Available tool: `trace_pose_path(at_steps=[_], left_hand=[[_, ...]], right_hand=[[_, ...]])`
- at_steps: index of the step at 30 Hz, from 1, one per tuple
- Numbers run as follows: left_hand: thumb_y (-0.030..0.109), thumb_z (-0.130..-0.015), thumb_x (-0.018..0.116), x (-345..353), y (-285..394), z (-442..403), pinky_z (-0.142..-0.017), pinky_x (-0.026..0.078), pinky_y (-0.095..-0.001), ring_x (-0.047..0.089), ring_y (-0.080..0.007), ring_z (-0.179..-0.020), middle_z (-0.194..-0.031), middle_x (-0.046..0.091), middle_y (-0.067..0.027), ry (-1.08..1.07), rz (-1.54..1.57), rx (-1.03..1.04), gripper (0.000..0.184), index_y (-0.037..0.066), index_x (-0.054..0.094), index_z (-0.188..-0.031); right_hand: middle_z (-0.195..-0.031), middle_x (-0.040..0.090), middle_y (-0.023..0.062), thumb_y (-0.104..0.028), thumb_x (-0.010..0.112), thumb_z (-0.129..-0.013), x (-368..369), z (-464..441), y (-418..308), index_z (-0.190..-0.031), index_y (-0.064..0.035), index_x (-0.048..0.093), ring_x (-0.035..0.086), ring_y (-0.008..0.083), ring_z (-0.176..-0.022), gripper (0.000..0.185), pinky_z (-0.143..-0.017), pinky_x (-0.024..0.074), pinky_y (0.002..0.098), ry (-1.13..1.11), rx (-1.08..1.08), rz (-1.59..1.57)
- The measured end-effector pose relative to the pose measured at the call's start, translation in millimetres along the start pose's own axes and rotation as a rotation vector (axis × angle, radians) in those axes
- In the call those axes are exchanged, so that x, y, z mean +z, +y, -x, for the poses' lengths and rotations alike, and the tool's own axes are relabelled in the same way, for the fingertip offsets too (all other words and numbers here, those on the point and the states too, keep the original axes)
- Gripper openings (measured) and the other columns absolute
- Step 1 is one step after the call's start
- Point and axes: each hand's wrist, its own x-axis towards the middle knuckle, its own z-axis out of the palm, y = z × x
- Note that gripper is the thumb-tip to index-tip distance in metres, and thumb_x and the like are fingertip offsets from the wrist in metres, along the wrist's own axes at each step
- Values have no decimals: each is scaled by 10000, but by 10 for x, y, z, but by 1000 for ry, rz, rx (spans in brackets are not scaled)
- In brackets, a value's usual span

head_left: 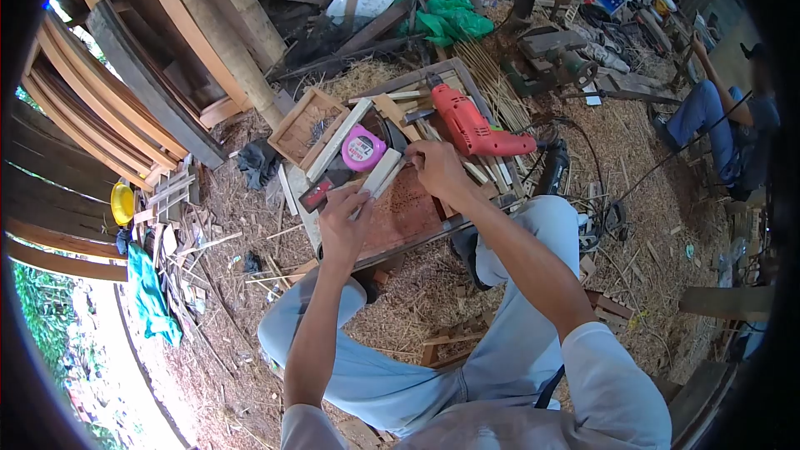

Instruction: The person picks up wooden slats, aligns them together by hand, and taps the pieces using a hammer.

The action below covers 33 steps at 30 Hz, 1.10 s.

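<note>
My left hand (343, 215) is closed on the near end of a short pale wood strip (384, 173), held slanting over a low reddish-brown work board (407, 215). At the strip's far end my right hand (439, 170) has its fingers pinched together. What sits between those fingers, if anything, is hidden. A pink tape measure (363, 148) lies just beyond the strip. Beside my left hand is a dark object with a red label (317, 194). A red power drill (475, 121) rests on its side beyond my right hand.
A small wooden box (293, 135) with nail-like bits stands at the board's far left. The drill's black cord (593, 150) trails to the right. Curved timbers (150, 83) stand at left. Another person (718, 121) sits at far right. Shavings and offcuts cover the ground.
</note>
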Motion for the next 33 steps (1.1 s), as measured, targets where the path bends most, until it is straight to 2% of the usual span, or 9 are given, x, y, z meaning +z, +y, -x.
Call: trace_pose_path(at_steps=[2, 4, 6, 9, 15, 17, 23, 26, 33], left_hand=[[3, -732, 715, -27, -16, 0, -706, 550, -334, 660, -290, -861, -959, 673, -155, -22, -2, 5, 138, -4, 687, -867], [2, -737, 712, -56, -20, -14, -723, 552, -333, 662, -288, -877, -968, 673, -157, -44, -5, 16, 140, -7, 687, -874], [2, -751, 705, -107, 8, -23, -762, 557, -328, 662, -276, -908, -987, 673, -160, -83, 112, -160, 150, -13, 688, -899], [2, -762, 700, -124, -16, -32, -779, 561, -322, 661, -259, -913, -990, 673, -158, -88, 84, -136, 152, -18, 687, -912], [-2, -761, 697, -130, 28, -43, -752, 566, -319, 661, -260, -890, -989, 670, -153, -100, 84, -125, 153, -19, 683, -912], [-4, -759, 697, -139, 11, -37, -745, 565, -319, 660, -262, -883, -985, 669, -153, -94, 76, -112, 149, -20, 682, -906], [-14, -751, 698, -137, 35, -28, -707, 561, -316, 659, -271, -849, -970, 665, -155, -81, 71, -82, 134, -24, 677, -884], [-17, -749, 697, -113, 20, -22, -697, 559, -316, 659, -271, -836, -967, 665, -155, -79, 58, -76, 132, -26, 675, -879], [-30, -729, 706, -75, 28, 9, -716, 554, -324, 653, -285, -833, -957, 657, -158, -54, 64, -82, 159, -25, 661, -882]], right_hand=[[-856, 670, 210, 1, 569, -806, -5, 6, 8, -918, 16, 672, 654, 370, -808, 153, -723, 519, 417, -17, 6, 42], [-852, 669, 212, 1, 565, -807, -1, 10, 18, -916, 17, 672, 654, 370, -805, 153, -721, 518, 418, -6, -8, 45], [-848, 669, 213, 0, 562, -808, -8, 17, -15, -914, 18, 672, 654, 371, -802, 154, -719, 517, 419, 7, -17, 45], [-844, 665, 220, 4, 558, -806, -1, 15, -13, -909, 19, 672, 652, 375, -805, 154, -719, 514, 424, -25, 27, 43], [-838, 661, 229, 11, 558, -803, 37, 7, 36, -900, 36, 667, 648, 381, -793, 148, -703, 510, 423, 29, -52, 33], [-933, 628, 270, -14, 583, -790, 14, 1, 15, -933, 39, 656, 607, 419, -891, 169, -812, 475, 453, -72, 65, 2], [-933, 632, 266, -23, 566, -804, 24, 12, 3, -942, 33, 654, 608, 413, -902, 172, -834, 474, 450, -60, 43, -36], [-942, 634, 265, -24, 568, -805, 11, 24, -18, -938, 33, 652, 609, 409, -901, 167, -827, 477, 448, -37, -21, 13], [-890, 653, 232, -39, 600, -800, 24, 19, -74, -918, 26, 657, 631, 387, -845, 147, -770, 491, 443, -29, -1, -23]])
